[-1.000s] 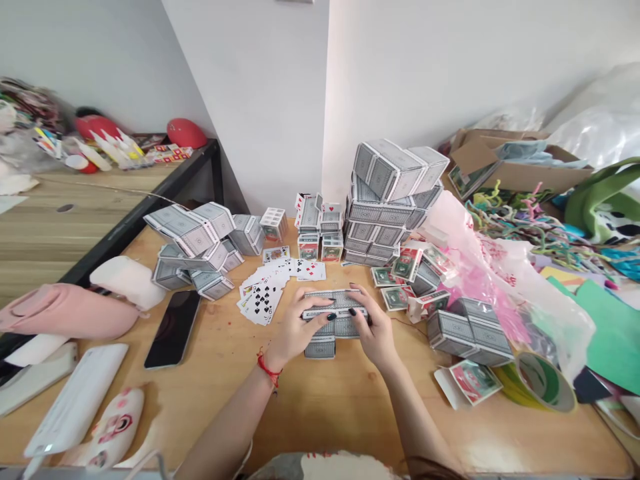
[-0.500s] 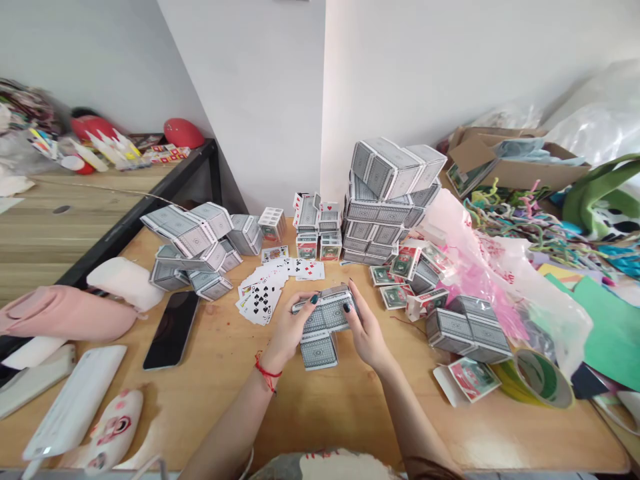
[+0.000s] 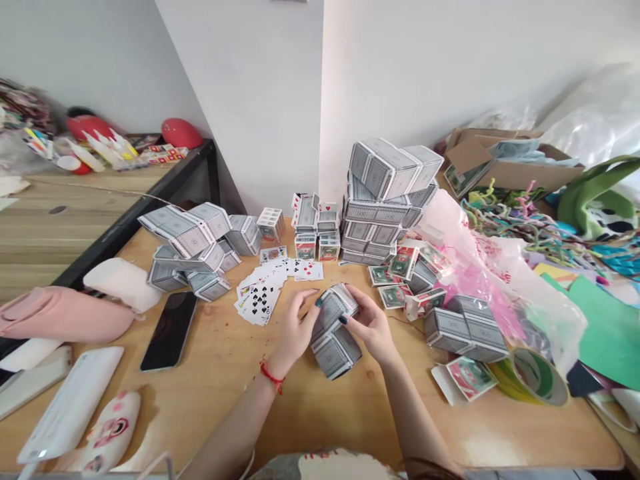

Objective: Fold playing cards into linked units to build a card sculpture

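Observation:
Between my hands is a block of joined boxes folded from grey-backed playing cards (image 3: 334,352), tilted over the wooden table. My left hand (image 3: 296,328) grips its left side, thumb against the upper box and fingers partly hidden behind it. On the other side my right hand (image 3: 371,324) holds the upper right edge, its thumb lying across the top. Just beyond my left hand, loose playing cards (image 3: 260,301) lie fanned face up. Red-and-green card packs (image 3: 393,297) lie to the right of my right hand.
A tall stack of card blocks (image 3: 383,212) rises at the back right, with a lower stack (image 3: 187,233) at the left. More card blocks (image 3: 465,328) and yellow tape (image 3: 535,377) sit at right. A phone (image 3: 170,331) and pink case (image 3: 65,315) lie at left.
The card block has turned in my hands: its lower box has swung to the right and now shows more of its sides. My left hand has rotated with it.

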The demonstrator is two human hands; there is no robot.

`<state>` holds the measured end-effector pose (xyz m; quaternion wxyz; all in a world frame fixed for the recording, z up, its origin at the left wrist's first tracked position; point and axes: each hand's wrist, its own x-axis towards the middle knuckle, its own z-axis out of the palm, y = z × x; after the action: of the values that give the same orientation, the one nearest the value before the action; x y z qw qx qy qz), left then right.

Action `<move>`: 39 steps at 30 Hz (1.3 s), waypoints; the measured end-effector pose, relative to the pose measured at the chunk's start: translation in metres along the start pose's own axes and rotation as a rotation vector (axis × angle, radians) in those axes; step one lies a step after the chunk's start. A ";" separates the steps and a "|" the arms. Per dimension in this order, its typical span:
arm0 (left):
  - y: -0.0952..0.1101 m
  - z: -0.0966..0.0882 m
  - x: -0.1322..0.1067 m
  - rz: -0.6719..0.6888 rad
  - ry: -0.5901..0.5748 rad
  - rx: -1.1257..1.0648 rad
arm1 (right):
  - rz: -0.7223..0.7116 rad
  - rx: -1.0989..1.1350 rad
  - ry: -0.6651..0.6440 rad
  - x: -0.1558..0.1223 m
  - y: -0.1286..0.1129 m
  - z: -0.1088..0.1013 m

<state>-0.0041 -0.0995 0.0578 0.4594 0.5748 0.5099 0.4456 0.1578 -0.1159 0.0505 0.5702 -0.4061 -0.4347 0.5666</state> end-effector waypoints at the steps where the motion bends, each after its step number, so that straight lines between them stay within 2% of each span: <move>1: 0.004 0.000 -0.002 0.088 -0.058 0.045 | 0.002 -0.019 -0.011 0.002 0.000 0.000; 3: 0.013 -0.001 -0.004 0.249 -0.167 0.162 | -0.003 -0.046 -0.026 0.006 0.000 0.001; 5: 0.018 -0.002 -0.006 0.341 -0.223 0.279 | -0.013 -0.047 -0.025 0.008 0.001 0.002; 8: 0.016 -0.004 -0.007 0.404 -0.224 0.390 | -0.012 -0.023 -0.005 0.008 0.000 0.004; 12: 0.002 -0.005 -0.008 0.485 -0.171 0.454 | 0.047 -0.011 0.044 0.006 -0.003 0.006; 16: -0.004 -0.005 -0.010 0.494 -0.159 0.517 | 0.153 -0.050 0.117 0.006 -0.004 0.010; 20: -0.004 -0.004 -0.009 0.537 -0.161 0.558 | 0.180 -0.034 0.158 0.006 -0.004 0.017; 28: -0.007 -0.001 -0.008 0.600 -0.149 0.563 | 0.255 0.250 0.200 0.005 0.000 0.024; 34: -0.001 0.004 -0.013 0.529 -0.086 0.623 | 0.317 0.306 0.229 0.005 0.000 0.024; 39: 0.006 0.008 -0.019 0.463 -0.031 0.489 | 0.329 0.300 0.242 0.005 -0.004 0.029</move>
<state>0.0028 -0.1192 0.0611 0.2021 0.7753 0.4505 0.3938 0.1315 -0.1122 0.0630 0.5721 -0.4471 -0.2025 0.6571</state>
